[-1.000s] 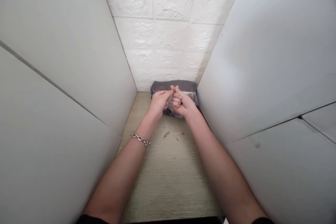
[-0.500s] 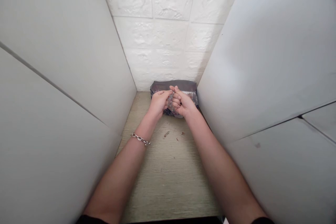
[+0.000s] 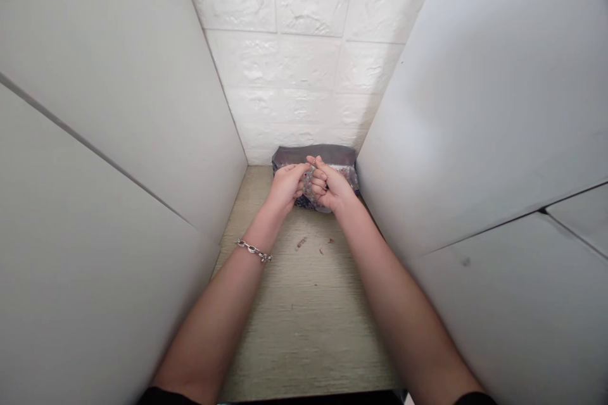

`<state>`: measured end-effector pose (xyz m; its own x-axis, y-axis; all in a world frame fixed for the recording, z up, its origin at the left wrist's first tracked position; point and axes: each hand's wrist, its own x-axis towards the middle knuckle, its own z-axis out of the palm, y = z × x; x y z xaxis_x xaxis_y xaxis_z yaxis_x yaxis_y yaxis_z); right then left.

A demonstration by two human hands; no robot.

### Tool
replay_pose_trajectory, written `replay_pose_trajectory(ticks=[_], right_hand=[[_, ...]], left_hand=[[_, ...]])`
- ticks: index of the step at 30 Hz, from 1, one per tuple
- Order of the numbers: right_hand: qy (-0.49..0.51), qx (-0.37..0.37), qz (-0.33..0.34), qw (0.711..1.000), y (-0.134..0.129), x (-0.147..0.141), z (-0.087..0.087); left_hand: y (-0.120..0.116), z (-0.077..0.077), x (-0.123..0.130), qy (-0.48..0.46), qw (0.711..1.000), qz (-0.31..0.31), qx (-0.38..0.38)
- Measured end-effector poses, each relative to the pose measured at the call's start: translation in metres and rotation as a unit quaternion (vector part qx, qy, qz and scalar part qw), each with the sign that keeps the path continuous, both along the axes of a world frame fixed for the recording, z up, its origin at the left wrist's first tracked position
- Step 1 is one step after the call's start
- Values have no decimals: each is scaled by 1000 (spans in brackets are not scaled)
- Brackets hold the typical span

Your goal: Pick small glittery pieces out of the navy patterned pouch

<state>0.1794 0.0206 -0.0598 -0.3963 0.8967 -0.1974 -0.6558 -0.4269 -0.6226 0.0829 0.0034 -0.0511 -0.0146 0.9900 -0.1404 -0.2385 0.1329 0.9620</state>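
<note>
Against the back wall stands a dark grey bag (image 3: pixel 313 153) with a shiny, speckled front that looks like clear plastic. My hands meet close together in front of it and cover much of it. My left hand (image 3: pixel 287 185) is closed, thumb and forefinger pinched together near the right fingertips. My right hand (image 3: pixel 331 186) is also closed, its fingers curled in and its thumb pressed to the forefinger. A tiny reddish speck shows at the right fingertips, too small to name. Speckled clear material shows between the hands; whether it is part of the bag, I cannot tell.
Several small brown crumbs (image 3: pixel 301 243) lie on the pale wood-grain surface (image 3: pixel 304 329). A white brick-patterned wall (image 3: pixel 304 63) rises behind, and plain panels close in on the left (image 3: pixel 118 76) and right (image 3: pixel 498 88).
Both hands hold nearly the same place and pose. The left wrist with its chain bracelet has shifted very slightly to the left.
</note>
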Motion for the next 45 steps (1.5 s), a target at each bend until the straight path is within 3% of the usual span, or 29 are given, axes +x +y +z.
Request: replay_pose_trajectory(ticks=[17,26,37,42,45], right_hand=[[-37,25,-9,999,-1,-2,-1],[-99,90,-18,991,-1,-2,-5],[-212,116,-92,966,-5,-1,8],[-279,173,-127,936,-6,-2,9],[-265,170,-128,941,-5,-1,10]], left_hand=[[-1,1,1,-34,999,-6,-3],[1,-3,0,-94,995,-24,-4],[2,0,0,-131,989,-22,-59],[3,-1,0,-131,989,-43,-51],[2,-3,1,-127,989,-62,-30]])
